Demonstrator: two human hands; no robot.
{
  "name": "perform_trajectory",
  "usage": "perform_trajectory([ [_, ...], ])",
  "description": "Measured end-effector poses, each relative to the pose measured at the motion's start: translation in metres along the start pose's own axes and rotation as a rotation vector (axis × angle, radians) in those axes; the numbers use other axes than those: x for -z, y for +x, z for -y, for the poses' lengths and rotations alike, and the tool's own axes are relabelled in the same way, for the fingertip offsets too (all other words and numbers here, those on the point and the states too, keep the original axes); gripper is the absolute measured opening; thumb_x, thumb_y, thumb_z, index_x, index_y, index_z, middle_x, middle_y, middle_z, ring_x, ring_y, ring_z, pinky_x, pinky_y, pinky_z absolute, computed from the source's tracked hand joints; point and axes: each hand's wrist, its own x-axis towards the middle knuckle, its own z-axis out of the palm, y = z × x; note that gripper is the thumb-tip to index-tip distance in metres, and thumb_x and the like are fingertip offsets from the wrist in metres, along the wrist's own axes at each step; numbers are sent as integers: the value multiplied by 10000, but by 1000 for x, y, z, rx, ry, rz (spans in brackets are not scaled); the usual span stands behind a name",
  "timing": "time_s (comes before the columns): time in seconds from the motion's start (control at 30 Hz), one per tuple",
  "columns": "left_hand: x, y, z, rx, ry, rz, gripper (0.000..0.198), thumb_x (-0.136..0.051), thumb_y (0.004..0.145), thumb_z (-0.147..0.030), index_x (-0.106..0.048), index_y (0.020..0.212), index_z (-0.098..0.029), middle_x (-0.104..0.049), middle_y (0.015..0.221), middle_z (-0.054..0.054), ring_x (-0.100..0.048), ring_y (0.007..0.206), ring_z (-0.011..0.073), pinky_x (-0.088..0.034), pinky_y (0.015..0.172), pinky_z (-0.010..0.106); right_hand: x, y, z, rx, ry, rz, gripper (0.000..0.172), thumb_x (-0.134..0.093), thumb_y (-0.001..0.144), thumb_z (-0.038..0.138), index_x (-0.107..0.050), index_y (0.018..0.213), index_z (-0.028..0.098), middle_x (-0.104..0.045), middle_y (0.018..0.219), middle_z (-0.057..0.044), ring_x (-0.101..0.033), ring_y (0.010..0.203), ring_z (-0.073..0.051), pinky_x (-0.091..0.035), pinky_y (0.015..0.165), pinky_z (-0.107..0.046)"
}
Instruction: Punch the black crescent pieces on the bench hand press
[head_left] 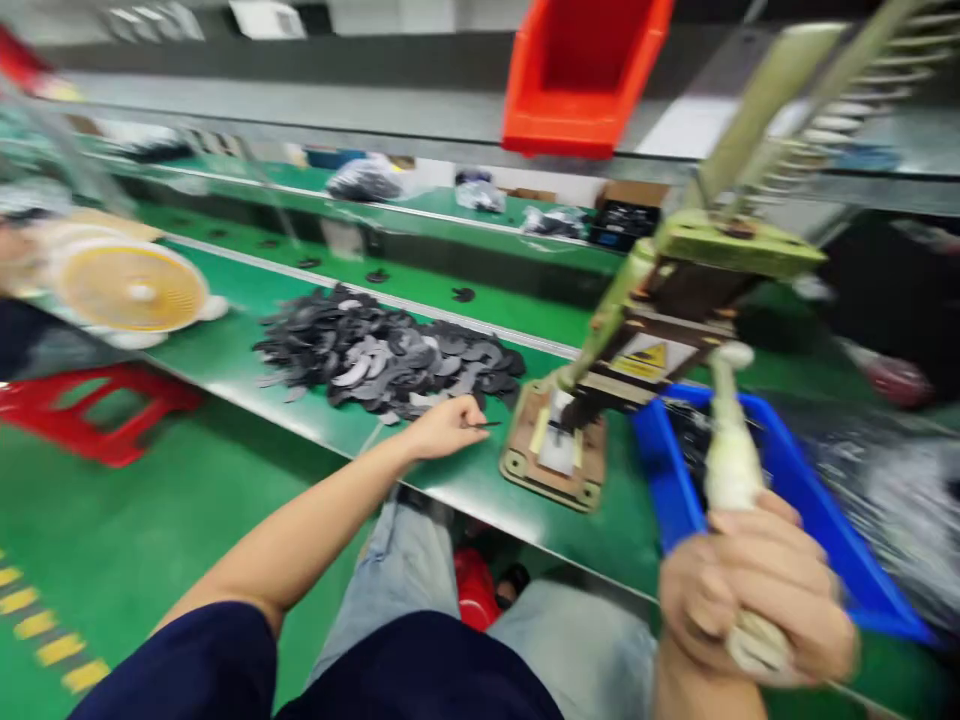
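My right hand [757,590], its fingers wrapped round, grips the pale lever handle [731,450] of a green hand press. The hand press [660,320] stands on the bench with a warning label on its front. On its base plate [517,465] sits a light fixture [559,450] with a small dark part in it. My left hand [448,428] is closed on a thin dark pointed piece [484,425], just left of the base plate; its exact kind is too small to tell. Beside that hand lies a heap of dark grey curved flat pieces [397,355].
A blue bin [660,490] with black parts stands right of the press, beside clear plastic bags [885,490]. An orange bin [585,80] is overhead. Several dark pieces lie along the green strip [420,300] behind. At left are a yellow-white round fan [135,285], a red stool [112,405] and another person's arm.
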Motion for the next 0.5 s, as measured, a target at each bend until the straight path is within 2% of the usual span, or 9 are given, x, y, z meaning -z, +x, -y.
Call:
perform_trajectory([
  [0.03, -4, -1, 1, 49, -74, 23, 413, -813, 794, -396, -439, 755, -226, -629, 812, -12, -586, 749, 146, -425, 736, 273, 3, -2, -6, 64, -8, 32, 390, -802, 872, 461, -549, 676, 239, -618, 664, 43, -676, 703, -181, -631, 848, -499],
  [0.1, -12, 0, 0, 148, -93, 39, 459, -822, 797, -437, -417, 734, -230, -497, 658, -71, -480, 612, 113, -350, 639, 239, 7, -5, -14, 150, 12, 112, 327, -746, 883, 360, -525, 670, 246, -613, 666, 44, -688, 729, -200, -602, 949, -605],
  [0.2, -23, 1, -10, 212, -154, 43, 522, -854, 763, -466, -389, 714, -234, -388, 584, -104, -356, 529, 91, -259, 558, 228, 8, -5, -13, 159, 20, 154, 198, -677, 888, 270, -553, 736, 248, -620, 713, 48, -690, 793, -192, -572, 1028, -622],
  [0.27, -31, 2, -19, 224, -215, 55, 522, -888, 726, -491, -435, 737, -232, -434, 582, -99, -392, 530, 93, -273, 546, 224, 7, -4, -9, 160, 33, 156, 187, -678, 887, 270, -558, 745, 248, -615, 712, 49, -681, 799, -193, -569, 1032, -625],
  [0.37, -40, 8, -25, 222, -251, 57, 480, -879, 749, -562, -562, 795, -204, -560, 633, -58, -515, 577, 103, -370, 575, 227, 6, -5, -7, 167, 61, 155, 192, -683, 891, 272, -562, 745, 248, -626, 715, 41, -677, 801, -196, -569, 1033, -627],
  [0.43, -45, 16, -22, 218, -266, 9, 498, -873, 760, -590, -580, 795, -189, -598, 663, -42, -562, 582, 101, -421, 590, 229, 7, -5, -9, 165, 66, 157, 190, -683, 895, 275, -565, 749, 250, -628, 716, 38, -680, 802, -198, -569, 1035, -629],
  [0.5, -51, 26, -17, 221, -302, -61, 533, -922, 714, -567, -560, 824, -192, -606, 672, -51, -586, 566, 100, -460, 580, 232, 7, -5, -10, 165, 65, 153, 192, -682, 898, 291, -565, 750, 254, -624, 713, 38, -683, 799, -201, -572, 1029, -634],
])
